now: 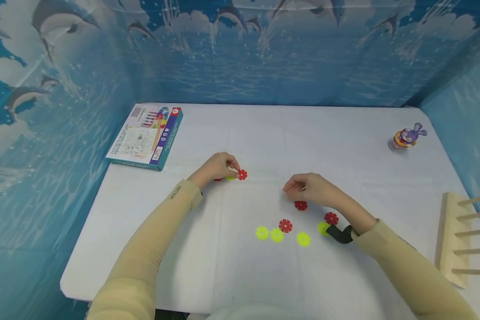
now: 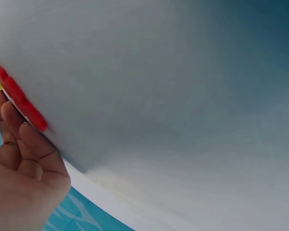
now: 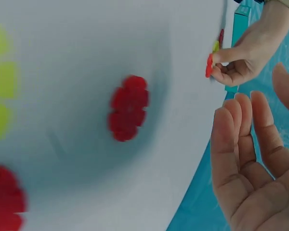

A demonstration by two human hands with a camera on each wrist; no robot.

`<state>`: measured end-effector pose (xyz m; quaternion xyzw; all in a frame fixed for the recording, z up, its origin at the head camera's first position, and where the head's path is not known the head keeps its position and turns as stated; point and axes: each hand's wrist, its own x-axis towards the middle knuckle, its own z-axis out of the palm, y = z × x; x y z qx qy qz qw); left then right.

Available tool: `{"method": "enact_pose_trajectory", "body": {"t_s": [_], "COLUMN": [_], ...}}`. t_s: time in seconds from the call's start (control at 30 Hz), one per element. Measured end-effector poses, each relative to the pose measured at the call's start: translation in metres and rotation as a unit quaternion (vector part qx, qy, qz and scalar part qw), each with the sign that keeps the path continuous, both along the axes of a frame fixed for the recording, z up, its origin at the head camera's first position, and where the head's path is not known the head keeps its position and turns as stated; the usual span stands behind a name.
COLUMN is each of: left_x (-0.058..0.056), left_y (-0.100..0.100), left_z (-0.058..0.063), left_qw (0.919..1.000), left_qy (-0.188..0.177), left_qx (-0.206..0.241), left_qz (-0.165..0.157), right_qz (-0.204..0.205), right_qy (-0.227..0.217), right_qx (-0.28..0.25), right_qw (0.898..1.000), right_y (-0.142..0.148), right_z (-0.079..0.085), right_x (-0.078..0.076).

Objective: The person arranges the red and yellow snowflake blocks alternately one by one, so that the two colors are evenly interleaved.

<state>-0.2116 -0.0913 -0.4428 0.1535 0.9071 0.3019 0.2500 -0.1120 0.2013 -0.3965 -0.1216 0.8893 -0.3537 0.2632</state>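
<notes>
My left hand (image 1: 219, 167) pinches a short row of notched plastic snowflake discs between thumb and fingers. At the row's right end is a red disc (image 1: 242, 174), with a yellow disc (image 1: 230, 178) beside it and another red disc (image 3: 221, 37) behind, partly hidden by the hand. My right hand (image 1: 313, 189) hovers above the table with relaxed fingers, the thumb apart and nothing between them. Just below it lies a loose red disc (image 1: 301, 206). Another red disc (image 1: 331, 218) and a yellow disc (image 1: 322, 228) lie near the right wrist.
Toward the front lie a red disc (image 1: 286, 226) and several yellow discs (image 1: 303, 239) on the white table (image 1: 240, 275). A flat box (image 1: 138, 138) is at the back left. A purple rabbit toy (image 1: 408, 136) stands back right, and a wooden peg rack (image 1: 452, 240) lies at the right edge.
</notes>
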Motion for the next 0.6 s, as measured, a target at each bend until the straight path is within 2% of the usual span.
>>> {"method": "enact_pose_trajectory", "body": {"t_s": [0.33, 0.6], "left_x": [-0.004, -0.003], "left_y": [0.0, 0.0], "left_z": [-0.001, -0.001], "left_qw": [1.0, 1.0], "left_qy": [-0.001, -0.008], "left_qx": [0.002, -0.001], "left_qz": [-0.002, 0.002], "right_qz": [0.021, 0.032], "right_qy": [-0.051, -0.023], "right_qx": [-0.004, 0.0], "right_qw": [0.998, 0.999], "right_y": [0.021, 0.021], "right_z": [-0.016, -0.027], "right_x": [0.044, 0.068]}}
